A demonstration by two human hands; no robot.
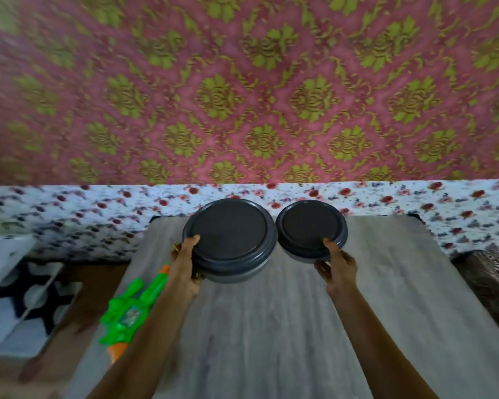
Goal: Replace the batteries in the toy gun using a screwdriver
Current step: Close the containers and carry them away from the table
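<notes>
A green toy gun [130,306] with orange tips lies at the left edge of the grey wooden table [271,326], partly behind my left forearm. Two round dark grey lidded containers stand at the table's far side. My left hand [185,269] grips the near left rim of the larger container [229,234]. My right hand [339,269] holds the near right rim of the smaller container [310,226]. No screwdriver or batteries are visible.
Behind the table a bed with a floral sheet [415,203] runs along a pink and green patterned wall [271,82]. On the floor to the left are white objects [9,283] and a dark patterned rug. The picture is blurred at the left.
</notes>
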